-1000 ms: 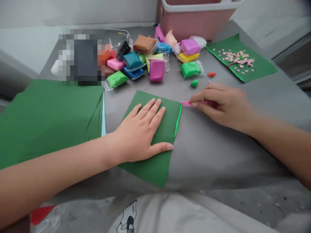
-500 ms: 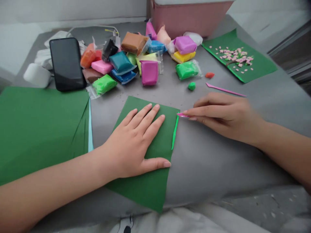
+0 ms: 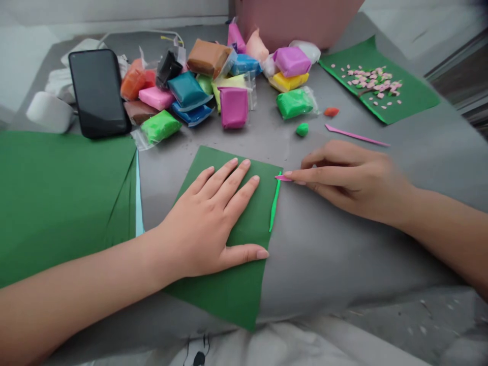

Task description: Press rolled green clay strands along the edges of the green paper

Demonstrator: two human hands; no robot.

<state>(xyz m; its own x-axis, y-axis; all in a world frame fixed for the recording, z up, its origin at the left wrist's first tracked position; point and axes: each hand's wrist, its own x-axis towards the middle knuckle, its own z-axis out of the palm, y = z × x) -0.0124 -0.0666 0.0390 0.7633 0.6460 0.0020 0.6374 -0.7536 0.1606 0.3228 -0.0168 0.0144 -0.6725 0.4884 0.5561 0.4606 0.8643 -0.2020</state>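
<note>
My left hand [image 3: 213, 218] lies flat with fingers spread on a green sheet [image 3: 244, 300], its thumb tip at the right edge. Along that edge runs a thin bright green clay strip [image 3: 274, 206]. My right hand [image 3: 351, 180] pinches a small pink tool [image 3: 282, 178], whose tip touches the top end of the strip. Most of the tool is hidden by the fingers. Above the right hand lie a green clay lump [image 3: 302, 129], an orange-red lump [image 3: 331, 111] and a long pink tool [image 3: 357, 135].
Wrapped clay packs [image 3: 190, 91] in many colours are heaped at the back, beside a black phone [image 3: 99, 94]. A larger green sheet [image 3: 64, 193] lies left. A decorated green card [image 3: 415, 99] is back right, near a pink bin [image 3: 293, 23].
The pink tool's tip has moved slightly left, onto the strip's top end. My left hand stays spread on the sheet. The whole view has shifted a little.
</note>
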